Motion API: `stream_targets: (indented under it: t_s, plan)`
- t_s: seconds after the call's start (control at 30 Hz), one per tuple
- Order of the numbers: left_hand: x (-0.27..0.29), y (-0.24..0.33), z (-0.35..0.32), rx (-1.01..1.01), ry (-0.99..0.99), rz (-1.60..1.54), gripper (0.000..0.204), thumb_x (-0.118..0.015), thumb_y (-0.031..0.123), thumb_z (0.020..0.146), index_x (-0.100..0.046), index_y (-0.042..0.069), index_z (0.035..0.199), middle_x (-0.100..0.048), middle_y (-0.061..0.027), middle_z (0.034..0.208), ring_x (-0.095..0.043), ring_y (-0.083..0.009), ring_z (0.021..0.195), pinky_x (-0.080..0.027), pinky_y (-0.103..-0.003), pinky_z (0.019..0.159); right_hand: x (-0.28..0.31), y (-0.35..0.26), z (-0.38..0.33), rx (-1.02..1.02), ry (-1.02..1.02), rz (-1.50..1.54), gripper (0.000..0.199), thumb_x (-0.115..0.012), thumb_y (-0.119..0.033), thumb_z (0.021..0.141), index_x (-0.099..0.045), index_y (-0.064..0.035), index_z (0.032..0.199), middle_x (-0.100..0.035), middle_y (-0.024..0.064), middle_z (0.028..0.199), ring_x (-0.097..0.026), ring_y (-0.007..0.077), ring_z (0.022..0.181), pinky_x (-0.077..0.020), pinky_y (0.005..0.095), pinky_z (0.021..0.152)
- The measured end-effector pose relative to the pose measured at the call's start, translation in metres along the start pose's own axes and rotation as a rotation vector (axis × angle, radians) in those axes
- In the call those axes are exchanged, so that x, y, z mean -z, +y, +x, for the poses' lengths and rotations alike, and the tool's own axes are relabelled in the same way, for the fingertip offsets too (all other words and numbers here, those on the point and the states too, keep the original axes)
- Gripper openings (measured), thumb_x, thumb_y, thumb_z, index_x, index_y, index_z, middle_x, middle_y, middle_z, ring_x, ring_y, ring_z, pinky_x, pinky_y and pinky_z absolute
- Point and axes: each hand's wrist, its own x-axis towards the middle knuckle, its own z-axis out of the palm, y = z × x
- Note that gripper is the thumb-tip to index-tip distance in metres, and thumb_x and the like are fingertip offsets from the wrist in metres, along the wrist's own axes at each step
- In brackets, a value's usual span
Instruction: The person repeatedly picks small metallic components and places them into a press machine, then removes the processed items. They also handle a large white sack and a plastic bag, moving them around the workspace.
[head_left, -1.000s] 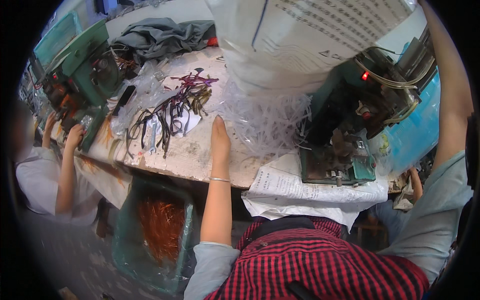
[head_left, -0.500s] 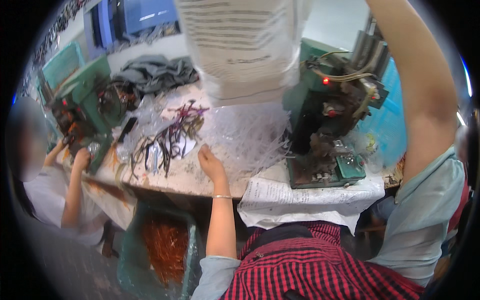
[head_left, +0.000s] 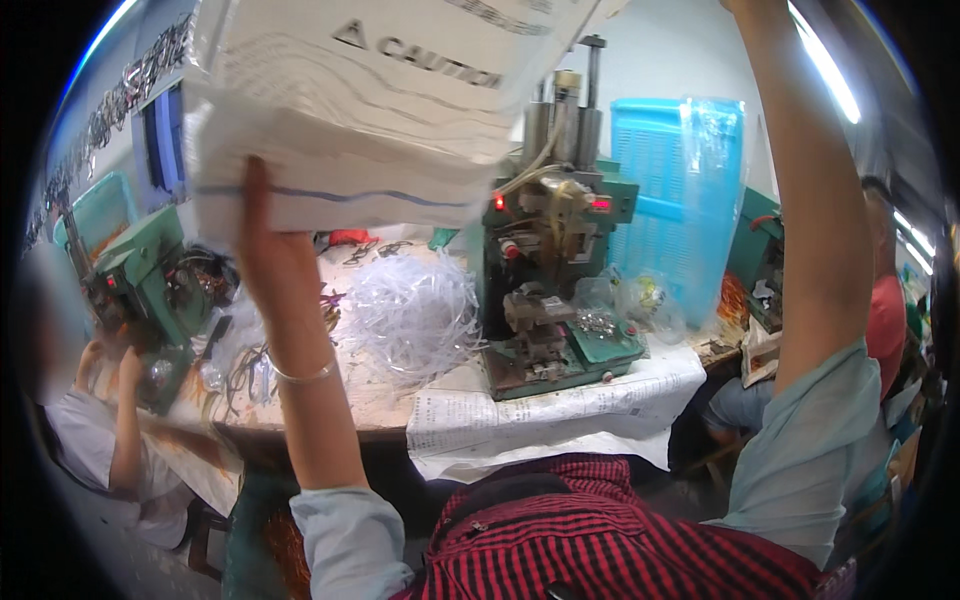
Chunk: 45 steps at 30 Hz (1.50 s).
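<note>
A large white plastic bag, with printing and a blue line across it, hangs high in front of me. At its lower left corner is my left hand, thumb up against the bag and the other fingers hidden; it appears to grip the bag. My right forearm reaches up past the top edge, where the hand is cut off. Below the bag, a heap of clear plastic strips lies on the worktable. Beside the heap stands a green press machine with red lights.
White printed sheeting drapes over the table edge. A blue plastic crate stands behind the press. At left, a co-worker sits at another green machine; another person is at far right. A green bin sits below the table.
My left hand has risen from the tabletop to the bag's lower corner. In view, the bag now sits farther left, and the whole view has swung toward the right.
</note>
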Motion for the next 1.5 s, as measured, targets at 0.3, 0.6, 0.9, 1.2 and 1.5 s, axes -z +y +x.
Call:
stream_targets:
  t_s: [0.3, 0.6, 0.9, 1.2, 1.5]
  plan:
    - [-0.091, 0.070, 0.009, -0.522, -0.195, 0.364, 0.046, -0.065, 0.023, 0.102, -0.058, 0.007, 0.144, -0.063, -0.0173, 0.137, -0.059, -0.0312, 0.130, -0.053, -0.047, 0.105, 0.149, 0.134, -0.074, -0.138, 0.145, 0.982, 0.031, -0.049, -0.018, 0.104, -0.063, -0.0063, 0.129, -0.069, 0.0099, 0.127, -0.069, 0.0280, 0.110, -0.0563, 0.0432, 0.097]
    - [-0.247, -0.024, -0.123, -0.622, -1.038, 0.557, 0.026, -0.073, 0.015, 0.097, -0.074, 0.014, 0.123, -0.076, -0.0113, 0.103, -0.073, -0.0215, 0.089, -0.058, -0.031, 0.072, 0.166, 0.302, -0.495, -0.780, 0.763, 1.233, 0.029, -0.050, -0.018, 0.104, -0.064, -0.0063, 0.126, -0.070, 0.0109, 0.125, -0.069, 0.0274, 0.110, -0.0561, 0.0425, 0.098]
    - [-0.267, -0.167, -0.417, -0.556, -1.446, 0.335, 0.005, -0.063, 0.008, 0.073, -0.059, 0.011, 0.075, -0.061, -0.0056, 0.075, -0.063, -0.0261, 0.071, -0.050, -0.040, 0.066, 0.256, 0.170, -0.702, -1.271, -1.019, -0.672, 0.045, -0.064, -0.045, 0.094, -0.076, -0.0078, 0.117, -0.074, 0.0200, 0.114, -0.071, 0.0352, 0.107, -0.0542, 0.0454, 0.094]
    - [-0.282, -0.156, -0.514, -0.026, -1.764, 0.033, 0.007, -0.068, 0.015, 0.076, -0.068, 0.011, 0.081, -0.068, -0.0073, 0.074, -0.069, -0.0257, 0.075, -0.053, -0.039, 0.070, 0.264, 0.086, -0.452, -0.025, -0.203, -0.875, 0.057, -0.069, -0.011, 0.086, -0.052, -0.0011, 0.139, -0.064, 0.0147, 0.112, -0.064, 0.0264, 0.106, -0.0501, 0.0443, 0.097]
    - [-0.119, -0.206, -0.565, 0.662, -1.891, 0.006, 0.012, -0.074, 0.016, 0.086, -0.071, 0.005, 0.090, -0.068, -0.0136, 0.085, -0.066, -0.0334, 0.082, -0.054, -0.043, 0.075, 0.256, 0.230, -0.605, -0.631, -1.378, -1.119, 0.018, -0.072, -0.025, 0.075, -0.077, -0.0091, 0.082, -0.070, 0.0094, 0.067, -0.069, 0.0252, 0.067, -0.0449, 0.0408, 0.080]
